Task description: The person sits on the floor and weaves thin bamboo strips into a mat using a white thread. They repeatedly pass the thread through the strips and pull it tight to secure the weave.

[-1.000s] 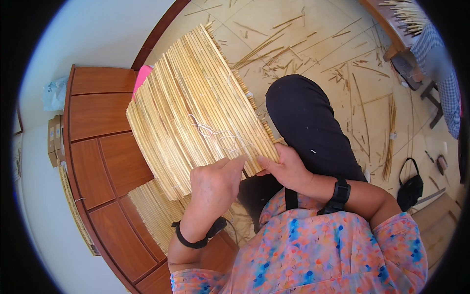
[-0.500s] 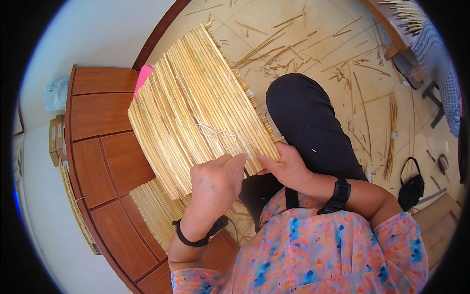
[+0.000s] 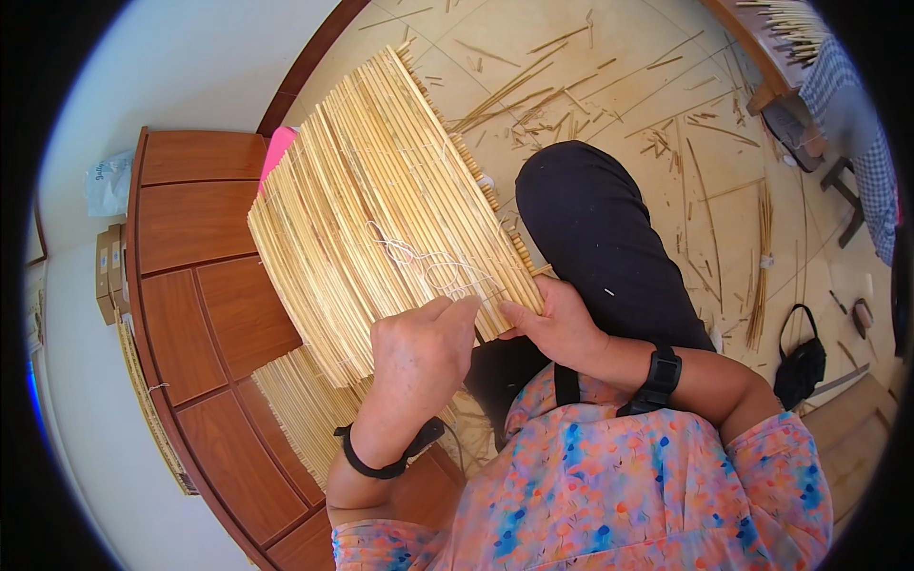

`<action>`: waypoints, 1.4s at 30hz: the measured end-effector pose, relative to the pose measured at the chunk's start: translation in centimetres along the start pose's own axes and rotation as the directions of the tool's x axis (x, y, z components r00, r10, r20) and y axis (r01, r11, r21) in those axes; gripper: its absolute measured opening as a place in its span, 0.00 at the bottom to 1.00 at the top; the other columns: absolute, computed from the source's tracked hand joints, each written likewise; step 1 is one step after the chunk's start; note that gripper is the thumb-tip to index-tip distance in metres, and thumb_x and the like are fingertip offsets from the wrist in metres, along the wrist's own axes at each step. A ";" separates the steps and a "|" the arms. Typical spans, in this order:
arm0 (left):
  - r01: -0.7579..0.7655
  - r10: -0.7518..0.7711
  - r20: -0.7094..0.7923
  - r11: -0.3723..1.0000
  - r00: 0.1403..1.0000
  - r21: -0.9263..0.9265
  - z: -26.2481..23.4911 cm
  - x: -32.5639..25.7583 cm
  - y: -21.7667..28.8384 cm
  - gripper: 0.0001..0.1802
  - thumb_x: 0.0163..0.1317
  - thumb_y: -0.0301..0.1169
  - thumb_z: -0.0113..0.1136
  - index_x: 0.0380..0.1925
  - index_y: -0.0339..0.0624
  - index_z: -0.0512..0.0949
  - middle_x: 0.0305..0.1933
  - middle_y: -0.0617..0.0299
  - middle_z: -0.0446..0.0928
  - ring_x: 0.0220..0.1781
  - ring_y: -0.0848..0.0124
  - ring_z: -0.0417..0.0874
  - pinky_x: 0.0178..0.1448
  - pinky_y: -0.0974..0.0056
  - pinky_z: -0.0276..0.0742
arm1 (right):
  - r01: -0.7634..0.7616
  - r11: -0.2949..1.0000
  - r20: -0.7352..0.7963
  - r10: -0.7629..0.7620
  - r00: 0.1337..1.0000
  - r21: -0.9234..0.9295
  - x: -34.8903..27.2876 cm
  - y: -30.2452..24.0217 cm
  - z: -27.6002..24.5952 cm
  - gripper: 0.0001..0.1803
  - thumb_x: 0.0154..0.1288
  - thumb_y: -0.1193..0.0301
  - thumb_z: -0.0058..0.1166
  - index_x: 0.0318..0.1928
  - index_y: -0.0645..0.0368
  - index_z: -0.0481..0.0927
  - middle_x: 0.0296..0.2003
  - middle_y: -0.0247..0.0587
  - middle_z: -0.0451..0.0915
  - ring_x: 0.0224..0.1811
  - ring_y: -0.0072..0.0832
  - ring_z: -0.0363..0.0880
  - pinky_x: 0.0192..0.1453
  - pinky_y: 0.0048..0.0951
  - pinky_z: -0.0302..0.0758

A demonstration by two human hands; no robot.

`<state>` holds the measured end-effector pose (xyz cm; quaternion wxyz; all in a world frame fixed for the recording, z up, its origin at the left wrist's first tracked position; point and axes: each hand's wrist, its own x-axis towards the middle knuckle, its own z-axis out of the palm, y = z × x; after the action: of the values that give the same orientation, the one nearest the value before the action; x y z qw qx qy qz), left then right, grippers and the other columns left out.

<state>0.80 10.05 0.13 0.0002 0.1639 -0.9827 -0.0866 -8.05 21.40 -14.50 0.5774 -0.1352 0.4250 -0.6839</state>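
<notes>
A mat of thin straw-coloured reed sticks [image 3: 352,219], bound side by side with pale thread, slants up and away in front of me. My right hand [image 3: 562,326] grips its near right corner, thumb on top and fingers underneath. Over the mat's near edge, my left hand [image 3: 416,350] is closed in a pinch. Its fingertips point toward the right hand, and what they hold is hidden. A loose tangle of white thread [image 3: 447,273] lies on the mat just beyond the left hand.
A brown panelled wooden surface [image 3: 200,219] is on the left, with another stick mat [image 3: 300,404] on it. Cut stick pieces [image 3: 562,100] litter the tiled floor, beside a tied stick bundle [image 3: 764,262] and a black bag [image 3: 800,366]. Another person's checked sleeve [image 3: 862,143] shows at right.
</notes>
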 end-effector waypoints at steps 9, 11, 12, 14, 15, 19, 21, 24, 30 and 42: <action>-0.067 0.048 0.131 0.986 0.990 0.152 -1.2 1.0 0.9 0.06 0.53 0.24 0.62 0.33 0.42 0.82 0.22 0.59 0.76 0.23 0.60 0.81 0.26 0.58 0.75 | 0.002 1.000 -0.009 -0.002 1.000 0.000 0.0 0.0 0.1 0.12 0.73 0.74 0.56 0.52 0.69 0.76 0.41 0.38 0.82 0.37 0.19 0.82 0.38 0.23 0.84; -0.100 0.064 0.188 0.977 0.980 0.190 -1.7 1.8 1.6 0.04 0.52 0.25 0.61 0.29 0.42 0.80 0.22 0.60 0.76 0.24 0.59 0.82 0.27 0.57 0.75 | -0.006 1.000 -0.004 0.006 1.000 -0.003 -0.1 -0.1 0.0 0.12 0.73 0.74 0.55 0.52 0.69 0.76 0.41 0.38 0.82 0.37 0.19 0.82 0.38 0.23 0.84; -0.117 0.072 0.217 0.971 0.974 0.207 -2.0 2.3 2.0 0.03 0.51 0.25 0.60 0.27 0.42 0.78 0.22 0.60 0.76 0.24 0.59 0.82 0.27 0.56 0.75 | -0.006 1.000 0.002 0.006 1.000 -0.004 -0.1 0.0 -0.1 0.12 0.73 0.74 0.55 0.52 0.69 0.76 0.41 0.38 0.82 0.37 0.19 0.82 0.38 0.23 0.84; -0.152 0.096 0.257 0.966 0.962 0.210 -2.1 3.1 2.5 0.02 0.51 0.25 0.60 0.24 0.42 0.76 0.22 0.59 0.76 0.25 0.57 0.82 0.28 0.55 0.76 | 0.000 1.000 0.013 0.001 1.000 -0.005 0.1 0.4 -0.2 0.12 0.73 0.75 0.55 0.52 0.68 0.75 0.41 0.38 0.81 0.37 0.19 0.82 0.38 0.23 0.84; -0.170 0.114 0.267 0.966 0.957 0.196 -2.1 3.5 2.7 0.03 0.52 0.25 0.60 0.23 0.42 0.75 0.22 0.59 0.76 0.25 0.56 0.82 0.28 0.55 0.76 | 0.002 1.000 0.016 -0.002 1.000 0.006 0.2 0.6 -0.4 0.13 0.73 0.74 0.55 0.53 0.69 0.75 0.42 0.38 0.81 0.38 0.20 0.82 0.39 0.23 0.84; -0.191 0.106 0.333 0.953 0.937 0.235 -1.8 4.4 2.2 0.03 0.53 0.29 0.61 0.25 0.42 0.80 0.27 0.57 0.81 0.28 0.57 0.86 0.30 0.55 0.80 | -0.021 0.998 0.013 0.021 1.000 0.067 -0.2 0.0 -0.3 0.14 0.75 0.73 0.53 0.55 0.69 0.75 0.44 0.38 0.81 0.41 0.22 0.82 0.41 0.24 0.85; -0.175 0.094 0.334 0.960 0.938 0.220 -2.1 4.0 2.0 0.03 0.53 0.29 0.61 0.25 0.42 0.81 0.27 0.56 0.82 0.29 0.56 0.86 0.31 0.55 0.80 | -0.035 0.995 0.027 0.032 0.999 0.093 -0.6 -1.2 0.0 0.14 0.76 0.73 0.51 0.56 0.67 0.75 0.46 0.39 0.82 0.44 0.23 0.83 0.43 0.26 0.86; -0.159 0.089 0.313 0.966 0.945 0.206 -3.9 3.4 3.0 0.03 0.53 0.28 0.61 0.26 0.42 0.81 0.27 0.56 0.82 0.29 0.55 0.86 0.32 0.54 0.81 | -0.037 0.993 0.078 0.029 0.997 0.110 -1.7 -2.9 0.0 0.15 0.76 0.73 0.51 0.59 0.66 0.75 0.48 0.40 0.83 0.46 0.26 0.85 0.45 0.30 0.87; -0.252 0.246 0.061 0.960 0.967 0.123 -9.0 2.8 7.2 0.03 0.52 0.24 0.58 0.23 0.41 0.73 0.22 0.58 0.75 0.24 0.55 0.81 0.26 0.53 0.74 | 0.247 0.963 0.049 -0.243 0.969 -0.112 -5.5 -9.5 -0.3 0.12 0.74 0.74 0.54 0.52 0.68 0.79 0.45 0.40 0.84 0.40 0.22 0.84 0.42 0.26 0.85; -0.496 0.512 -0.393 0.855 0.764 0.149 -12.8 1.4 13.7 0.14 0.46 0.23 0.61 0.37 0.41 0.80 0.20 0.62 0.71 0.20 0.63 0.78 0.20 0.60 0.70 | 0.605 0.404 -0.001 -0.832 0.554 -0.686 -14.6 -17.9 0.0 0.11 0.71 0.72 0.60 0.43 0.70 0.79 0.25 0.41 0.83 0.26 0.23 0.81 0.30 0.27 0.77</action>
<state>-4.58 20.14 15.04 0.2313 -0.0911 -0.9682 -0.0282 -15.83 34.11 3.20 0.0550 -0.3654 0.6123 -0.6990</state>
